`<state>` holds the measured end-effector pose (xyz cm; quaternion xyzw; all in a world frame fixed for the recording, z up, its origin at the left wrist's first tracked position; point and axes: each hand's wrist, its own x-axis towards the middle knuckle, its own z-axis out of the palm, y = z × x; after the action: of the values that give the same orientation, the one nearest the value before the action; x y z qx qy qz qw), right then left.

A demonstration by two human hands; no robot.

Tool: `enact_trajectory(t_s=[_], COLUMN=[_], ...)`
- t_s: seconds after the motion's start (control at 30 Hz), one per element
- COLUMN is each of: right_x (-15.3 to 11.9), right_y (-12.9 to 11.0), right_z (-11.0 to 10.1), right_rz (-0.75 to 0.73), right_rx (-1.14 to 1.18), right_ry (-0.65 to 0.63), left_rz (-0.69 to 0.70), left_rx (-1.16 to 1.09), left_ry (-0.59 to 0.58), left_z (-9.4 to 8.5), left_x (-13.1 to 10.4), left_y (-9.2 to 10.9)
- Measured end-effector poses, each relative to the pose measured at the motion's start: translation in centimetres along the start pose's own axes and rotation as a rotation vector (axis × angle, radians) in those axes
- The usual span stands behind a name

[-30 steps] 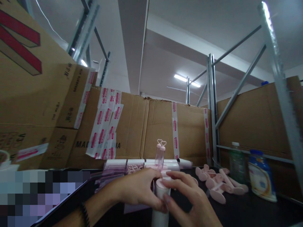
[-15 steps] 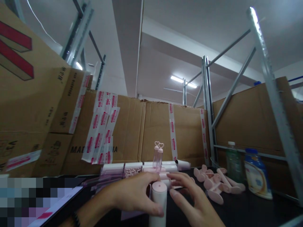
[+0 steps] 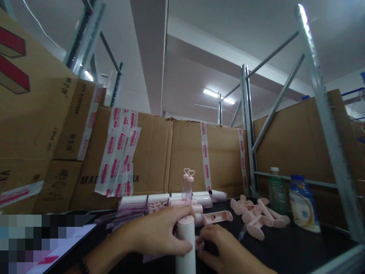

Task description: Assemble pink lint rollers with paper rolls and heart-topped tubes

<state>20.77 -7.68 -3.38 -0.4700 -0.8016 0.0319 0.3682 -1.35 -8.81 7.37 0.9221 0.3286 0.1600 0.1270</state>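
My left hand [image 3: 159, 232] is wrapped round an upright white cylinder [image 3: 186, 251] with a pale pink top, its thumb across the front. Close by on the right, my right hand [image 3: 221, 247] has its fingers curled in beside the cylinder. A small pinkish piece [image 3: 199, 242] shows between those fingers, mostly hidden, so its kind is unclear. Just beyond the right hand lies a pink bar-shaped part [image 3: 218, 217] with rounded ends. Behind the left hand stand two clear pink tubes [image 3: 187, 189] topped with heart-shaped loops.
More white cylinders [image 3: 133, 201] lie in a row at the back. Several pink parts [image 3: 256, 219] are piled right, near a green bottle [image 3: 276, 190] and a blue-capped bottle [image 3: 303, 203]. Cardboard [image 3: 188, 152] walls the back; a metal post [image 3: 327, 114] rises at right.
My right hand has come down and closed its fingers beside the cylinder, uncovering the pink bar behind it. My left hand still grips the cylinder. The whole view has shifted slightly.
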Motion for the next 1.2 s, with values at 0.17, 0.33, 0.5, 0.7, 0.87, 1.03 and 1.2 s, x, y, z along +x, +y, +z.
enact_trajectory(t_s=[0.17,0.33,0.5,0.7,0.87,1.03,1.2], right_x=[-1.9,-2.6,-2.2,-1.6,-1.5,-1.7,-1.8], right_y=[0.9,0.2,-0.8,-1.8,-3.3,-3.9,-4.2], right_z=[-0.6,-0.9,-0.4,-0.2,-0.5,-0.1,1.1], right_rz=[0.081,0.075,-0.032,0.033,0.077,0.138,0.188], right_rx=[-0.053,0.157,0.393,0.686,0.880,0.889,0.931], right_ry=[-0.045,0.062,0.302,0.583,0.753,0.897,0.963], left_rz=[-0.019,0.055,0.123,0.060,-0.020,-0.084,-0.052], left_rx=[-0.033,-0.262,-0.446,-0.720,-0.817,-0.918,-0.993], left_ry=[0.071,0.277,0.399,0.366,0.361,0.328,0.306], left_z=[0.1,0.6,1.9,2.6,3.0,3.9,4.1], left_x=[0.3,1.7,3.0,3.6,3.9,3.7,3.1], left_y=[-0.5,-1.5,-1.9,-2.0,-2.2,-1.7,-1.0])
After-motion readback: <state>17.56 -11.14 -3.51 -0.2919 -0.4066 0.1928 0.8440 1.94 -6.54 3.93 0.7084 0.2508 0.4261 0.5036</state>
